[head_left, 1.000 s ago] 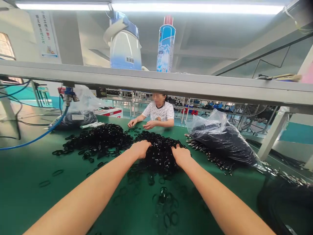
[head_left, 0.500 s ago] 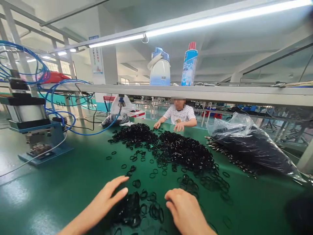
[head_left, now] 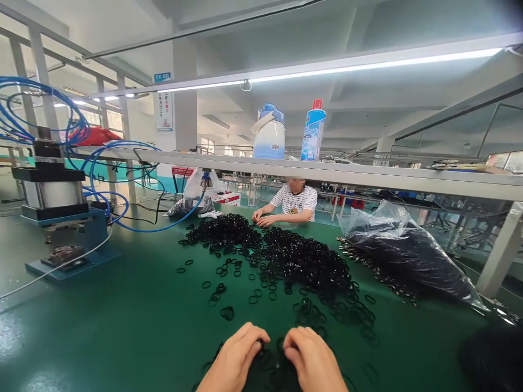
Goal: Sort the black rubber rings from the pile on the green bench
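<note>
Both hands, left hand [head_left: 235, 362], right hand [head_left: 312, 362], cupped around small black rings [head_left: 272, 366]

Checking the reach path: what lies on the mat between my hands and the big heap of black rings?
Head view: scattered loose black rings on green mat, between the hands and the heap.

- My left hand [head_left: 235, 362] and right hand [head_left: 312, 362] are cut off at the wrists by the near edge.
- The small heap of black rings [head_left: 269, 367] under my fingers is mostly covered, so I cannot tell what either hand grips.
- A dark shape [head_left: 492, 359] at the near right is blurred beyond telling.
- What fills the clear plastic bag [head_left: 408, 253] on the right reads only as a dark mass.
- The shelf [head_left: 368, 177] hides the top of the co-worker [head_left: 294, 201] across the table.
</note>
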Demonstrator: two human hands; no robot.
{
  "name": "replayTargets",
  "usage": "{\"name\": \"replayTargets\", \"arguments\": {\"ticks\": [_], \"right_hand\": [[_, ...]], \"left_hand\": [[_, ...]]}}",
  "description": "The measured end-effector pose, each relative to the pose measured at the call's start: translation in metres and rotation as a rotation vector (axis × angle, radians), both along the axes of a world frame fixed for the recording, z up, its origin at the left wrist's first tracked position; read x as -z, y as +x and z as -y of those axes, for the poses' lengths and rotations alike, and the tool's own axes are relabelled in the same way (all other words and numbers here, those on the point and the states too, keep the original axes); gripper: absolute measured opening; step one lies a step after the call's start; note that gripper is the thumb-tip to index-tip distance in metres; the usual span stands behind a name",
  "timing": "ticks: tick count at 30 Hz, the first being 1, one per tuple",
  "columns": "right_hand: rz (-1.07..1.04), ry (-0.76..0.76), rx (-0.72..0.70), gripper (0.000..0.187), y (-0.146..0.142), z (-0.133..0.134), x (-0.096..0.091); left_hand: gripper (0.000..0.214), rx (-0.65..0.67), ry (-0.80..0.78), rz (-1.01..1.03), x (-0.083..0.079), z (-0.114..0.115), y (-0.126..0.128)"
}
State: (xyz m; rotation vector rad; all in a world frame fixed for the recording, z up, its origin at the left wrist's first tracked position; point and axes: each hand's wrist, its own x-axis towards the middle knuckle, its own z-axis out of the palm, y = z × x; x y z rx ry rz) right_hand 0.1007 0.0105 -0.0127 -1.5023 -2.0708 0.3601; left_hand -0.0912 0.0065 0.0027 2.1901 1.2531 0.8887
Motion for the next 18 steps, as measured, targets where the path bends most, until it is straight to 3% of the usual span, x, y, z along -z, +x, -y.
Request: {"name": "replayTargets", "arguments": {"ticks": [5, 8, 12, 14, 18], "right_hand": [[-0.246, -0.186, 0.043, 0.018, 0.062, 0.019, 0.005], [-0.5, -0.264, 0.044, 0.018, 0.079, 0.029, 0.01], [-0.647, -0.298, 0.108, 0.014, 0.088, 0.035, 0.017], [-0.751, -0.325, 0.099, 0.017, 0.09, 0.035, 0.018], [-0.848, -0.351, 0.073, 0.024, 0.091, 0.037, 0.015]], "left_hand": [[0.026, 0.048, -0.032, 0.025, 0.002, -0.003, 0.035], [0.025, 0.052, -0.086, -0.013, -0.001, -0.007, 0.044], [0.028, -0.057, -0.208, -0.139, -0.009, -0.007, 0.044], [0.034, -0.062, -0.182, -0.211, -0.012, -0.004, 0.043], [0.033, 0.027, 0.017, -0.302, -0.012, -0.001, 0.035]]}}
